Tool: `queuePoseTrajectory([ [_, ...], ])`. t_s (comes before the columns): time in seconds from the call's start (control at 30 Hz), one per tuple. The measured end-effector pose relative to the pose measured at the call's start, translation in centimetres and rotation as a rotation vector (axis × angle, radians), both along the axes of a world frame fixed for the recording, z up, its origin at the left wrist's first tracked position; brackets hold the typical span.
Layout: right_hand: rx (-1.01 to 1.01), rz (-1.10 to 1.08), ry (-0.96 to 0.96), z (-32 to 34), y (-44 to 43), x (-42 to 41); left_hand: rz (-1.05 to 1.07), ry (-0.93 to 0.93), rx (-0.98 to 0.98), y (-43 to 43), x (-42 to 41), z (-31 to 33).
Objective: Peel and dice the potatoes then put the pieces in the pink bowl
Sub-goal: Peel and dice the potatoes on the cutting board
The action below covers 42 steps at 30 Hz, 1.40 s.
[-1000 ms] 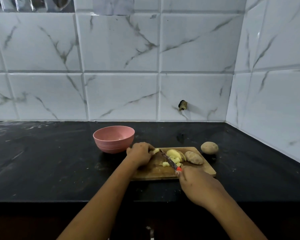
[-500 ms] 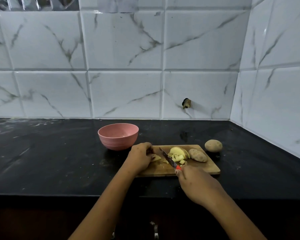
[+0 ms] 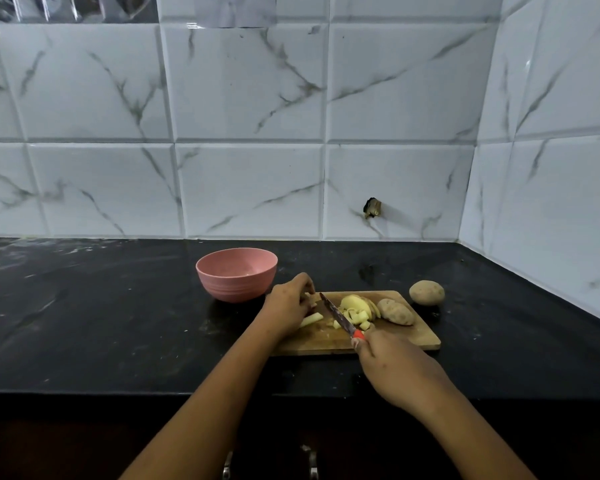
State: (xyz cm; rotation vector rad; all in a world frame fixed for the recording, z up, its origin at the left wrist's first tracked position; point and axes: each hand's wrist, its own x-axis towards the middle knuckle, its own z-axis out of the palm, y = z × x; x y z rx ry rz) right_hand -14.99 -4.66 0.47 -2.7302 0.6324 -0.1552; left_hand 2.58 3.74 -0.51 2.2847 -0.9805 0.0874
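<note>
Head view: pinning a pale potato strip (image 3: pixel 311 320) under the left grip (image 3: pixel 288 306) at 9 o'clock on the cutting board (image 3: pixel 413 336), fingers curled over it. Grasping the red-handled knife (image 3: pixel 336 315) in the right grip (image 3: pixel 392 365) at 6 o'clock, blade slanting toward 11 beside the diced pieces (image 3: pixel 355 317). Peeled potato (image 3: pixel 354 302) mid-board, unpeeled potato (image 3: pixel 395 311) at 3, whole potato (image 3: pixel 426 292) on the desk (image 3: pixel 101 323) at 2. Pink bowl (image 3: pixel 236 275) at 10, near the left grip.

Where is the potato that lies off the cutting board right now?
In the head view, the potato sits on the black counter, just beyond the far right corner of the cutting board.
</note>
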Motion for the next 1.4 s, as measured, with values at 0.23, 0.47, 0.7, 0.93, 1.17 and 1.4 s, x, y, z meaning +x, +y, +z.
queuePoseTrajectory([
  [0.23, -0.008, -0.008, 0.015, 0.1, -0.1, -0.3, 0.095, -0.035, -0.042, 1.9, -0.2, 0.1],
  [0.47, -0.169, 0.022, 0.068, 1.0, 1.6, -0.7, 0.168, 0.008, 0.028, 3.5, -3.4, -1.1],
  [0.7, -0.217, 0.01, 0.305, 1.3, 3.1, 0.5, 0.214, -0.031, -0.016, 3.5, -4.5, -1.2],
  [0.93, -0.261, 0.035, 0.25, 2.0, 3.3, 0.1, 0.275, -0.04, -0.018, 3.7, -4.7, -1.2],
  [1.17, -0.202, 0.033, 0.252, 0.8, 4.2, 0.7, 0.295, -0.116, -0.013, 3.6, -4.8, -1.4],
  [1.4, -0.266, -0.049, 0.198, 1.7, 2.6, 1.0, 0.331, -0.141, -0.013, 2.6, -4.0, -1.1],
])
